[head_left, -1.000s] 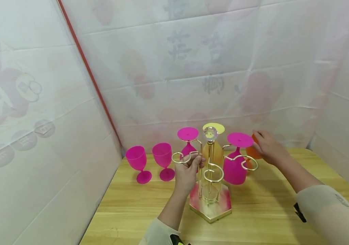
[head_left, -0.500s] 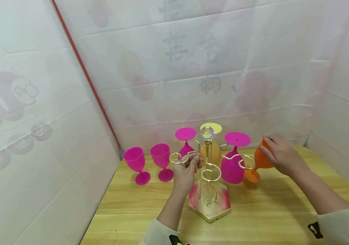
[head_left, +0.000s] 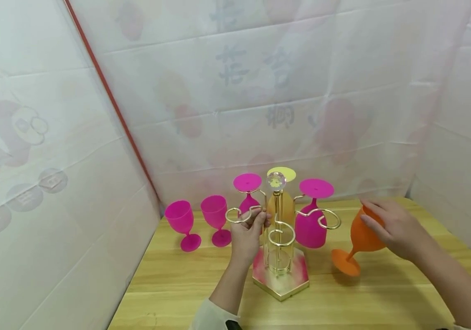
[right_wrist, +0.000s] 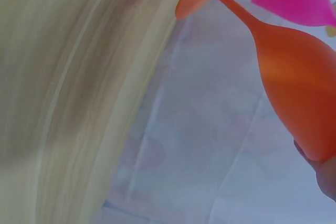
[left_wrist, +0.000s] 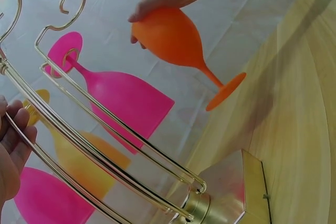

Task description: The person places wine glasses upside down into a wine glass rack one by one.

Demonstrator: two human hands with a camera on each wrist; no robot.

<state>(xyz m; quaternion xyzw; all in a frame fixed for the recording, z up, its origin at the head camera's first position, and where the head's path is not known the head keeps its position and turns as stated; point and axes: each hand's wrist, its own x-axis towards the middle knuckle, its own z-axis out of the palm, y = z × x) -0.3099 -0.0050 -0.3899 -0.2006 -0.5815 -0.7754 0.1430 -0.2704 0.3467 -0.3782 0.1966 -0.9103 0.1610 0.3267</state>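
Observation:
In the head view my right hand [head_left: 400, 229] grips an orange goblet [head_left: 365, 233] by its bowl. The goblet is tilted, its foot toward the rack and lifted off the table; the left wrist view shows this orange goblet [left_wrist: 173, 40] too. My left hand [head_left: 246, 236] holds a wire arm of the gold glass rack [head_left: 280, 279], which has a hexagonal base and a crystal knob. Upside down in the rack hang a magenta goblet [head_left: 311, 229] on the right, a yellow goblet [head_left: 286, 206] at the back and another magenta goblet [head_left: 247, 183] at the left.
Two magenta goblets, an outer one [head_left: 180, 220] and an inner one [head_left: 215, 211], stand upright on the wooden table [head_left: 169, 293] left of the rack. Curled wire hooks [head_left: 282, 236] stick out at the rack's front. A pale printed sheet [head_left: 218, 137] walls the table's back.
My right hand has brought the orange goblet out from behind the rack, rightward and nearer, and tipped it. My left hand keeps its hold on the rack. The view has shifted slightly.

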